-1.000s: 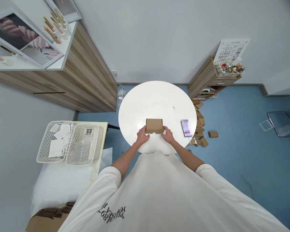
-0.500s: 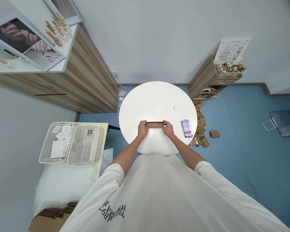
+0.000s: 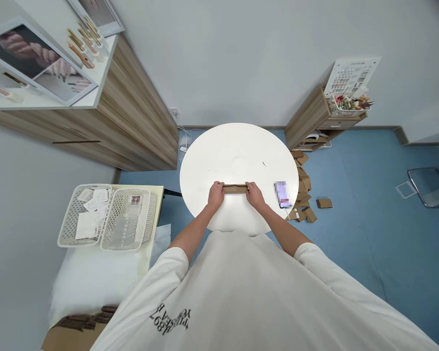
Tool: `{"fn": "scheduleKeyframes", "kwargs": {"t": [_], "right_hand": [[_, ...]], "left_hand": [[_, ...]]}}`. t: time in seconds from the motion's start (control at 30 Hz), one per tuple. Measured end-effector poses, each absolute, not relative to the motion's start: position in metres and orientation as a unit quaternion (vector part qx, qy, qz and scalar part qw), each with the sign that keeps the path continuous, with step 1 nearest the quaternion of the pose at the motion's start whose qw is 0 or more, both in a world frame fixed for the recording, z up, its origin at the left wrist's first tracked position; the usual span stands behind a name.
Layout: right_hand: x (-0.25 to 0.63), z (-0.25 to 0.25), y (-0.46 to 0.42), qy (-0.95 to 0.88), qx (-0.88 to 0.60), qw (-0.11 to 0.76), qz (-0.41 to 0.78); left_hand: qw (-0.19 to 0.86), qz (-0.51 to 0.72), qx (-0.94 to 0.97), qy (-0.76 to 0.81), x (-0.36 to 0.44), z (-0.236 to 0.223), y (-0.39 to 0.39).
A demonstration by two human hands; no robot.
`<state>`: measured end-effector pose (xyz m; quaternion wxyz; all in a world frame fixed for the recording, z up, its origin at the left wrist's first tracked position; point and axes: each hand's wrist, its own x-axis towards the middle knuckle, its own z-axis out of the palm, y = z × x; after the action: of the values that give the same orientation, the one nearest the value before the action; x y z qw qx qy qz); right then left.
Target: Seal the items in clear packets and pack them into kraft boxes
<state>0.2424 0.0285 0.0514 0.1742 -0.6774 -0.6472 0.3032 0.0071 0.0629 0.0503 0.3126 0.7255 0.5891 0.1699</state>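
Observation:
A small brown cardboard box is on edge at the near part of the white round table, its narrow side facing me. My left hand is closed around its left end. At its right end, my right hand grips the box in the same way, fingers over the top edge. What is inside the box cannot be seen. To the right of my right hand lies a phone with a blurred screen and a white cable.
Left of me, two white baskets hold papers and clear plastic pieces. Several cardboard boxes are piled on the floor beyond the table's right edge, one box apart. A wooden cabinet stands at the left, a smaller one at the back right.
The box has been tipped from lying with its broad face showing to standing with only a narrow side visible. Both hands have shifted slightly and closed further over its ends.

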Motion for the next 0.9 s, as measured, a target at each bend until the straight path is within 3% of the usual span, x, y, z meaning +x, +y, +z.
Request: {"fn": "scheduleKeyframes", "kwargs": {"t": [0.3, 0.5, 0.7, 0.9], "right_hand": [[0.242, 0.033, 0.002, -0.689, -0.654, 0.092, 0.299], [0.243, 0.033, 0.004, -0.679, -0.654, 0.08, 0.324], [0.237, 0.047, 0.012, -0.613, -0.691, 0.168, 0.345], [0.222, 0.055, 0.015, -0.493, -0.706, 0.252, 0.441]], "left_hand": [[0.295, 0.073, 0.784, 0.541, -0.001, 0.041, 0.033], [0.337, 0.095, 0.75, 0.561, 0.002, 0.031, 0.03], [0.43, 0.218, 0.596, 0.642, 0.001, 0.033, 0.045], [0.525, 0.205, 0.552, 0.614, -0.002, 0.044, 0.057]]}}
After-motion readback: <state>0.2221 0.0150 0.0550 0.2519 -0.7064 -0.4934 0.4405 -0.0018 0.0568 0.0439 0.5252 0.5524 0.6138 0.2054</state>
